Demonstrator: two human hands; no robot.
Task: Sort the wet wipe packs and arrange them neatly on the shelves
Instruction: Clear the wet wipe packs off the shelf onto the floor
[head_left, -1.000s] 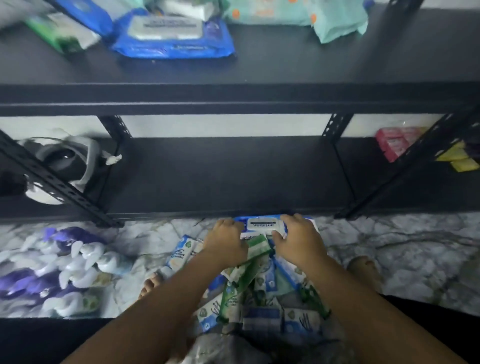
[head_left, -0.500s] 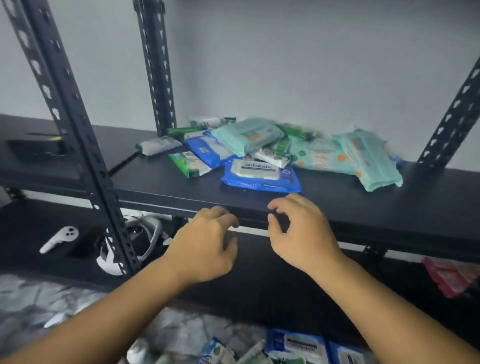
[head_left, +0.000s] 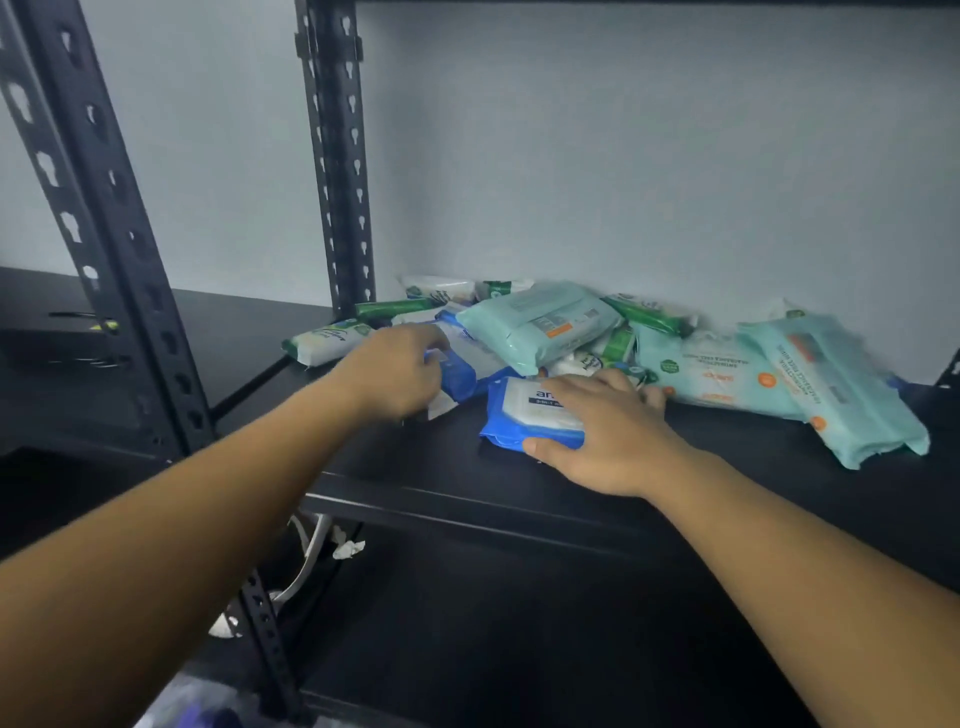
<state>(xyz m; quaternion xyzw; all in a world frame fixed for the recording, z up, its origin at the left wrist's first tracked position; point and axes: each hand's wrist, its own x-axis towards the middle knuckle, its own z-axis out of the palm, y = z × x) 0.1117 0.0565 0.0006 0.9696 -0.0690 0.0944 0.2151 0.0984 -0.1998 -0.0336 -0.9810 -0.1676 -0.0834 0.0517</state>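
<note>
A heap of wet wipe packs lies on the black upper shelf (head_left: 675, 483). My right hand (head_left: 608, 431) grips a blue pack with a white lid (head_left: 524, 415) at the front, thumb on its near edge and fingers over its top. My left hand (head_left: 395, 369) holds a second blue pack (head_left: 462, 371) just left of it, fingers curled round its edge. Behind lie teal packs (head_left: 545, 322), a large teal pack (head_left: 836, 384) at the right, and small green-and-white packs (head_left: 327, 340).
Black perforated uprights stand at the left (head_left: 104, 249) and back (head_left: 337, 156). A grey wall (head_left: 623, 156) closes the rear. The lower shelf (head_left: 493, 623) is dark; white cables (head_left: 306, 561) hang below the upper shelf at left.
Both hands rose from the pile on the floor, past the shelf's front edge, and now hold the two blue packs on the upper shelf. The view lifted with them.
</note>
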